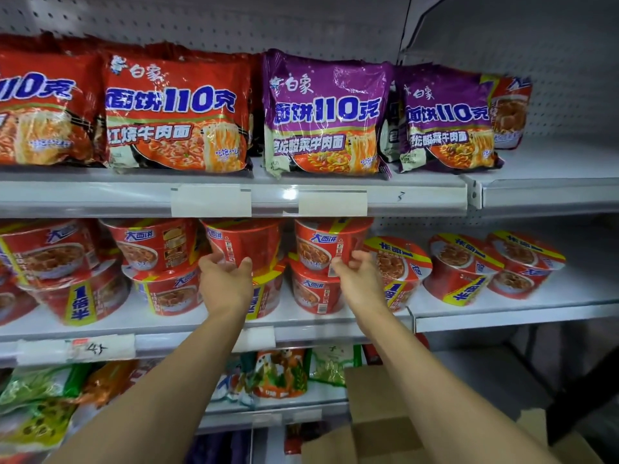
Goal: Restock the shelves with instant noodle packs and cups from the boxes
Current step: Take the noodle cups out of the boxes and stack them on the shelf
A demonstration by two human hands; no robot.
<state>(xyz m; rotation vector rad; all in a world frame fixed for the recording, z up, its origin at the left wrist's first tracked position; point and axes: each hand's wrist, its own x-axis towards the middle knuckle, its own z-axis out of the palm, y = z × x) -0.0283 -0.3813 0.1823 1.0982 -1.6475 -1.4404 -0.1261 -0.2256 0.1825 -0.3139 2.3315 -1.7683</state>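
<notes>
Both arms up at the middle shelf [301, 321]. Left hand [225, 284] cupping the base of a top-tier red cup [246, 241], thumb and fingers [246, 264] curled round its lower rim. Right hand [360, 279] gripping the neighbouring upper cup [330, 244] at 3 o'clock of the first, fingers wrapped on its right side. Each held cup sitting on a lower cup [315, 291] in the stacked row. More cups lying tilted toward 3 o'clock. Red packs [177, 115] and purple packs [323, 115] upright on the top shelf at 12 o'clock. Cardboard box [378, 396] down at 5 o'clock.
</notes>
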